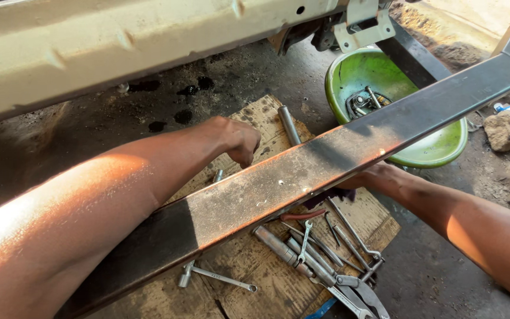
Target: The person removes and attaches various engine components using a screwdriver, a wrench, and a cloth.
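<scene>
A long dark, rusty metal bar (302, 171) runs diagonally from the lower left to the upper right, above a worn wooden board (267, 283). My left hand (237, 139) hovers over the board just beyond the bar, fingers curled downward, close to a short metal rod (218, 175); I cannot see anything gripped in it. My right hand (370, 177) reaches under the bar's near edge and is partly hidden by it, so its hold is unclear. Several wrenches and pliers (320, 260) lie on the board below the bar.
A green plastic bowl (438, 147) with metal parts inside sits at the upper right, partly under the bar. A cream-coloured vehicle body panel (119, 41) spans the top. A steel tube (289, 125) lies on the board. A rock (509, 130) rests at the right. The ground is oil-stained.
</scene>
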